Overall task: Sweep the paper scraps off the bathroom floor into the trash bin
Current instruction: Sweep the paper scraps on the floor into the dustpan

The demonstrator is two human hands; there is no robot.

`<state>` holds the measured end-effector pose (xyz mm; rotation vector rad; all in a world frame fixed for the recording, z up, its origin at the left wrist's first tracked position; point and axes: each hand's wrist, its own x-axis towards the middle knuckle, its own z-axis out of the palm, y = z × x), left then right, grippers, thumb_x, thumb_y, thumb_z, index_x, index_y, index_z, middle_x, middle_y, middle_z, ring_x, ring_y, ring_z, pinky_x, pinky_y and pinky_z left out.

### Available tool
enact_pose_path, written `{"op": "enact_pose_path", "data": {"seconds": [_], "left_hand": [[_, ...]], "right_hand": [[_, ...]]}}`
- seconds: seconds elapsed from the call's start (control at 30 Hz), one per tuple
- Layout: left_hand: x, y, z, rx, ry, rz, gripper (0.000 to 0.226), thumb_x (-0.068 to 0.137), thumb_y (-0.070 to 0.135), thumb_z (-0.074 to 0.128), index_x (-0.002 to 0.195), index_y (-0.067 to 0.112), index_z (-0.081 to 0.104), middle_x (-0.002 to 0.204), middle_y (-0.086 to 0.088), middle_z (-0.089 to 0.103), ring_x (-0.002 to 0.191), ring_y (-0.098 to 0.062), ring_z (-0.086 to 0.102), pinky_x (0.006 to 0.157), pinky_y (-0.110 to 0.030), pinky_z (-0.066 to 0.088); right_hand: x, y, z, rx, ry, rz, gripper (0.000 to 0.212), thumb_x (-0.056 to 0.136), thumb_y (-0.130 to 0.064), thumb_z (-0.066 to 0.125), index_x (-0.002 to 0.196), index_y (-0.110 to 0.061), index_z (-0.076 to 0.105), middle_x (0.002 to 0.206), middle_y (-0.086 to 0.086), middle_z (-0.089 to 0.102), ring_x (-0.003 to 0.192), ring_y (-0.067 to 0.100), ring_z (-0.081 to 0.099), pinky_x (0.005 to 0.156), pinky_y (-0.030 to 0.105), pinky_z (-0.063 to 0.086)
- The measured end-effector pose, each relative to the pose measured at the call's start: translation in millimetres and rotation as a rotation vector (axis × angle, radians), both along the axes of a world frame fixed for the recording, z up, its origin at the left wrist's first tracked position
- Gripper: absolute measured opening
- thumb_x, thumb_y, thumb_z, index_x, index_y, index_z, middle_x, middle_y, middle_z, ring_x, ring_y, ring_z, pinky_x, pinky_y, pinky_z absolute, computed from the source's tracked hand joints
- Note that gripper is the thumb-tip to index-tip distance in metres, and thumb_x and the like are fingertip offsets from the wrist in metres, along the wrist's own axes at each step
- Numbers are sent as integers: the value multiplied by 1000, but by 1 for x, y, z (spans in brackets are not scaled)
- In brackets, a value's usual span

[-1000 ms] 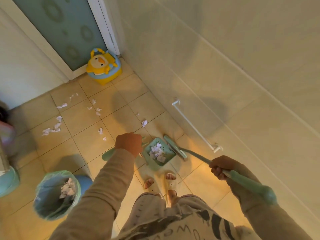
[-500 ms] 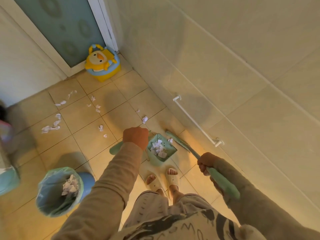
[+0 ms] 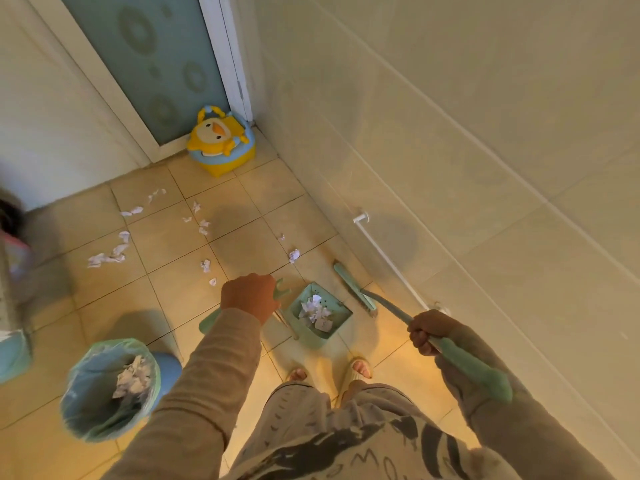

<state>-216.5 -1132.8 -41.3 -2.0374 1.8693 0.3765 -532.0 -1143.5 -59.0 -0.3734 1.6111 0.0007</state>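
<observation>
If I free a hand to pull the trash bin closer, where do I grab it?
Probably the rim of the trash bin, from above on its right side: it stands upright, mouth open, liner folded over the rim, and that edge is nearest the left hand.

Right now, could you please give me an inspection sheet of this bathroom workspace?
Surface: tiled floor, paper scraps scattered across it.
Job's things: dustpan holds scraps; broom head beside it, near the wall; trash bin lined, scraps inside.
Clutter: yellow duck potty in the corner; blurred items at the left edge.
Grippers: left hand grips the dustpan handle; right hand grips the broom handle.
Cables: nothing seen.
Surroundings: frosted door; tiled wall with a towel rail.
</observation>
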Motion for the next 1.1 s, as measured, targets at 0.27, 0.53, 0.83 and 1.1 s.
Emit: {"op": "enact_pose_path", "data": {"seconds": [0.27,0.53,0.83,1.1], "left_hand": [[30,10,6,-60,47,266,33,88,45,58,103,16,63,97,-5,68,91,-24,65,76,-30,48],[34,-16,8,-30,-6,470,35,85,48,60,102,18,64,94,-3,69,87,-22,66,68,-28,43],[14,-48,5,68,-4,672,32,91,43,52,110,19,61,104,-4,67,95,-25,65,80,-31,49],[0,-63,4,115,-17,779,29,90,36,55,112,19,61,107,-5,67,99,-25,64,81,-31,48]], "right_hand": [[25,-58,-12,-59,0,56,32,95,3,34,65,-9,35,27,0,34,17,6,31,31,6,28],[55,-133,-33,-83,-1,274,36,94,5,31,61,-8,34,42,5,35,17,7,30,32,7,30],[82,-260,-31,-130,44,598,31,94,3,31,65,-8,35,26,1,35,16,7,31,30,7,28],[126,-300,-36,-92,10,713,21,93,-2,33,77,-10,44,53,3,39,22,6,37,29,11,32]]}}
